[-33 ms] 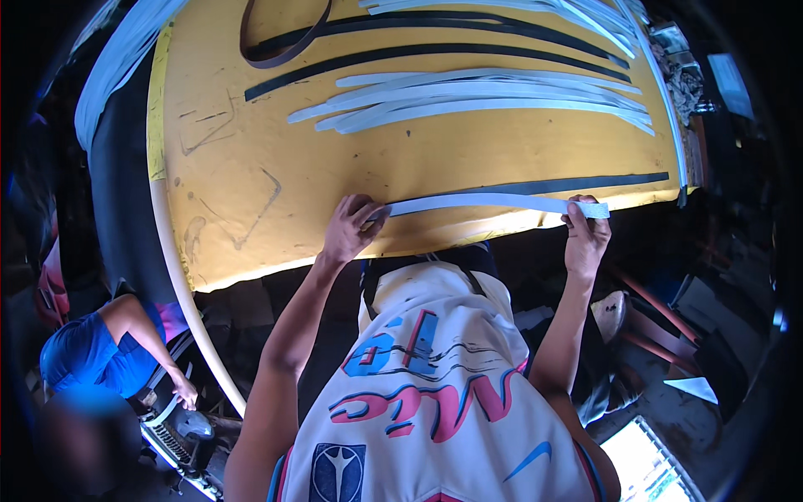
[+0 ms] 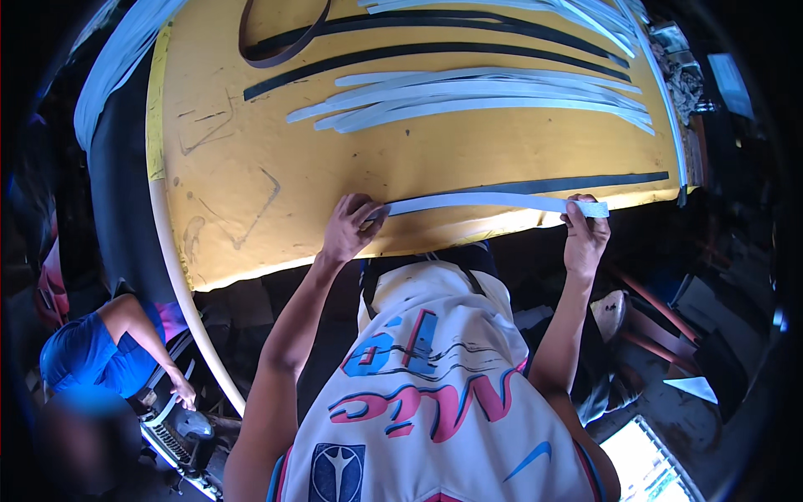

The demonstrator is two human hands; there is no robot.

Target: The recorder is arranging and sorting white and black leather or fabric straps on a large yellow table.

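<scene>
A long white strip (image 2: 481,200) is stretched between my two hands at the near edge of the yellow-covered table (image 2: 293,159). My left hand (image 2: 353,227) is closed on its left end, thumb and fingers pinched together. Near the other end, my right hand (image 2: 585,230) grips the strip, and a short pale tip sticks out past the fingers. Just behind the white strip lies a black strip (image 2: 594,181), partly covered by it toward the left. The fingers of my left hand hide where the strips end there.
Several loose white strips (image 2: 485,88) lie across the table, with black strips (image 2: 435,50) beyond them and a brown curved band (image 2: 280,61) at the far left. More white strips (image 2: 125,58) hang beyond the left edge. At lower left a co-worker's hand (image 2: 184,393) is beside a machine.
</scene>
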